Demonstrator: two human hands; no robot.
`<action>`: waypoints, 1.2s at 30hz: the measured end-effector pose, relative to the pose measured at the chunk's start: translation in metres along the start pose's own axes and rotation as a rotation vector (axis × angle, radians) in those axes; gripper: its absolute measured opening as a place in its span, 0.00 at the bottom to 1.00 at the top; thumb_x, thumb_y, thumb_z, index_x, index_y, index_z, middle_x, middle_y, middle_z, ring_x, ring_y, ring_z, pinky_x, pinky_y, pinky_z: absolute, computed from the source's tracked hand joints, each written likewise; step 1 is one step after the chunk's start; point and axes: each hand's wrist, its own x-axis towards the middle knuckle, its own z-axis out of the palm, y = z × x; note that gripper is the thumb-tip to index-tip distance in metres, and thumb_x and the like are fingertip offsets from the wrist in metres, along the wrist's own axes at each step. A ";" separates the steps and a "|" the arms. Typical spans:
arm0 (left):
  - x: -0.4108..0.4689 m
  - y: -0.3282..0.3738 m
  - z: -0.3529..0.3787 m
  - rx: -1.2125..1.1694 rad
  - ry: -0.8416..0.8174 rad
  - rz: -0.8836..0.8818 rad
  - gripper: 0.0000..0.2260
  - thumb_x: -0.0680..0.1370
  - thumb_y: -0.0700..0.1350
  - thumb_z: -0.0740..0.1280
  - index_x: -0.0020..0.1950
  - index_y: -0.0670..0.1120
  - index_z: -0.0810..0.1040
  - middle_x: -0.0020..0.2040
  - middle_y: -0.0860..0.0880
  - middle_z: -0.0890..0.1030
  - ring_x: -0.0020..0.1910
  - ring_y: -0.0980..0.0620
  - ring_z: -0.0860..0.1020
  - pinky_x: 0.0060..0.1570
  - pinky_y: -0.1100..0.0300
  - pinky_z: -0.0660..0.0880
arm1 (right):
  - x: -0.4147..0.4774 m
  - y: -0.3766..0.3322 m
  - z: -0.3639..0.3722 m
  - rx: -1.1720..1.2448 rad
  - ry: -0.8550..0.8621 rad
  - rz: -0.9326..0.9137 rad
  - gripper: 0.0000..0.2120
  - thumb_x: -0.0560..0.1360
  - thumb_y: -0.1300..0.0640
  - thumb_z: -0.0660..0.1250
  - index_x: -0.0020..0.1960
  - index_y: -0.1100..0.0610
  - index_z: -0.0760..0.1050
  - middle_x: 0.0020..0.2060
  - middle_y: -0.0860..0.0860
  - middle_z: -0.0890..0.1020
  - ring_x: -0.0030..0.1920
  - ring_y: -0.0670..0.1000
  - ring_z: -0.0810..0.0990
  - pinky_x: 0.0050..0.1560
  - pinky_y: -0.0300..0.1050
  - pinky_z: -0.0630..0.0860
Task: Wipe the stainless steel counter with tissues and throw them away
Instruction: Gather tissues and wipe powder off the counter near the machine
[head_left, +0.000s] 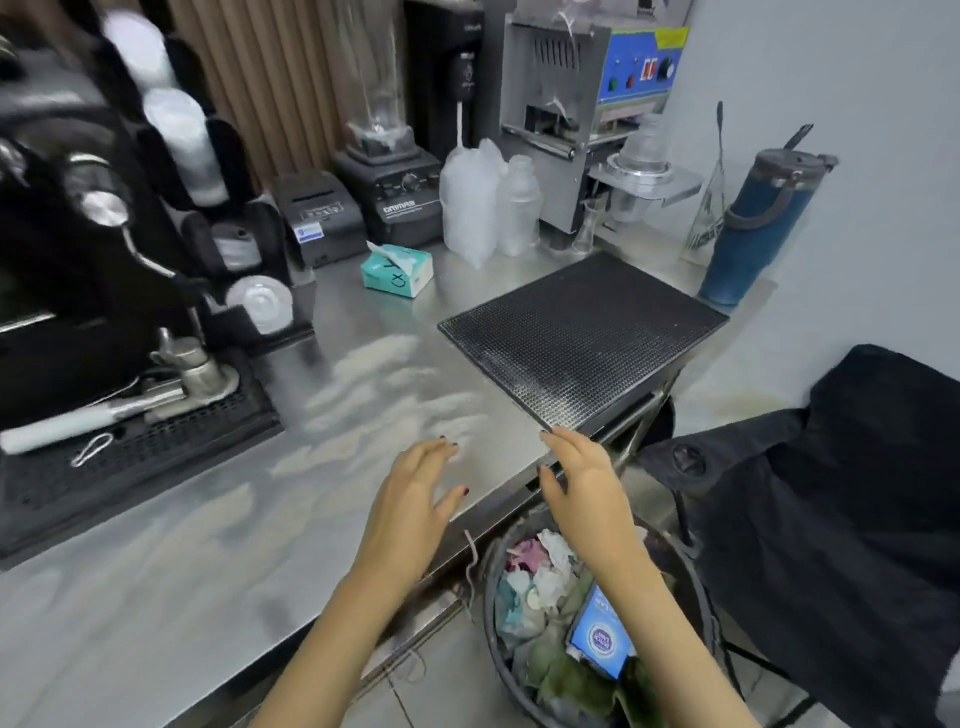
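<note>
Looking down, I saw the bin (489, 618) of crumpled tissues (553, 571) nearest, below the tabletop (208, 571) edge. My left hand (415, 499) and right hand (579, 478) hovered above that edge, fingers spread, empty. Farther back sat the tissue box (397, 271).

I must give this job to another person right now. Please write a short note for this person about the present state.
Left hand: open, empty, over the counter near its front edge.
Right hand: open, empty, by the black mat's near corner.
Tissue box: at the counter's back, one tissue sticking up.
Bin: on the floor below the edge, crumpled tissues inside.
Done: cannot tell.
To do: pale streaks on the counter; take a tissue, wipe, bin it.
</note>
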 end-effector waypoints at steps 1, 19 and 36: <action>-0.005 -0.007 -0.015 0.021 0.033 -0.021 0.19 0.75 0.43 0.68 0.66 0.46 0.72 0.66 0.51 0.71 0.66 0.53 0.67 0.62 0.66 0.59 | 0.003 -0.015 0.004 -0.005 -0.009 -0.050 0.19 0.76 0.62 0.63 0.67 0.59 0.71 0.67 0.55 0.71 0.69 0.54 0.67 0.67 0.45 0.65; -0.170 -0.205 -0.260 0.232 0.489 -0.529 0.18 0.72 0.41 0.72 0.61 0.43 0.76 0.60 0.46 0.77 0.61 0.46 0.73 0.61 0.60 0.65 | -0.031 -0.345 0.175 0.202 -0.353 -0.665 0.21 0.77 0.59 0.61 0.70 0.56 0.67 0.70 0.52 0.66 0.71 0.52 0.62 0.69 0.44 0.62; -0.109 -0.449 -0.414 0.220 0.337 -0.574 0.20 0.76 0.42 0.65 0.67 0.41 0.69 0.65 0.44 0.71 0.65 0.47 0.67 0.63 0.61 0.61 | 0.031 -0.576 0.394 0.287 -0.452 -0.436 0.20 0.79 0.62 0.56 0.71 0.58 0.64 0.72 0.54 0.62 0.73 0.51 0.59 0.71 0.39 0.55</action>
